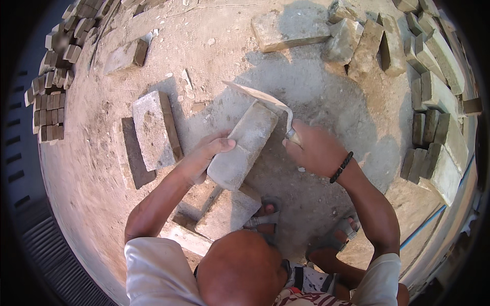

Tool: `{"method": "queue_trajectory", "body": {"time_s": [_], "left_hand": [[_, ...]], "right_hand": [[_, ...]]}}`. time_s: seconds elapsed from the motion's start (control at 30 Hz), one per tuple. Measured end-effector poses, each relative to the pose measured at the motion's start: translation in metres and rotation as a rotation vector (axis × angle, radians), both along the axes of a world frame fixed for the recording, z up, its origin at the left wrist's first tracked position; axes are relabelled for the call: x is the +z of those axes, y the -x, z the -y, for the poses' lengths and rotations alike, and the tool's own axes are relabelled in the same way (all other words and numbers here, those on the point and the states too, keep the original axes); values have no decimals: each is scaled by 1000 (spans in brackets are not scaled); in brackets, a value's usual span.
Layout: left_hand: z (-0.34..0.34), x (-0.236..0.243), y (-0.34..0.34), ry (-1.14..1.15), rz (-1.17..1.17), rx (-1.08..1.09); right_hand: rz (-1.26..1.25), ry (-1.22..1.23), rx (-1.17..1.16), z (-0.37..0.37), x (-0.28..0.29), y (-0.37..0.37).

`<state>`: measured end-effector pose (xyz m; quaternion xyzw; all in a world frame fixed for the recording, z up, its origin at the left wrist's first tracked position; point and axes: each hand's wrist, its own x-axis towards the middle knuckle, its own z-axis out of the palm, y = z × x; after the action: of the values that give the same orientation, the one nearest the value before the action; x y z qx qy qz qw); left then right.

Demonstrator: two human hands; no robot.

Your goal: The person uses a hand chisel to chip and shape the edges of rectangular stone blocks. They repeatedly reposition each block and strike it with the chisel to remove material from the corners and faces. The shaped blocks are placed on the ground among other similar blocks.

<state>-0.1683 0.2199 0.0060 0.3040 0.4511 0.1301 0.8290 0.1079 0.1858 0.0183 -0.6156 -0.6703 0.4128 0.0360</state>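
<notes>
A grey paver brick is tilted in front of me, its far end leaning to the right. My left hand is closed on its left side, the thumb lying on the upper face. In my right hand is the handle of a trowel, gripped in a fist. The trowel's blade lies across the brick's far end; whether they touch, I cannot tell. More bricks lie under and nearer than the held one, close to my feet.
Two bricks lean together on the left, and another brick lies beyond them. Loose blocks sit at the far right. Brick stacks line the left edge, with more rows on the right near a blue hose. Rubble dots the sandy ground.
</notes>
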Motion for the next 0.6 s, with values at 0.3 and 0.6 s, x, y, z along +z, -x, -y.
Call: {"method": "queue_trajectory", "body": {"time_s": [0.3, 0.6], "left_hand": [[7, 1, -11, -2, 62, 24], [16, -15, -11, 19, 3, 104]], "right_hand": [[156, -147, 65, 5, 2, 18], [144, -150, -33, 34, -6, -23]]}}
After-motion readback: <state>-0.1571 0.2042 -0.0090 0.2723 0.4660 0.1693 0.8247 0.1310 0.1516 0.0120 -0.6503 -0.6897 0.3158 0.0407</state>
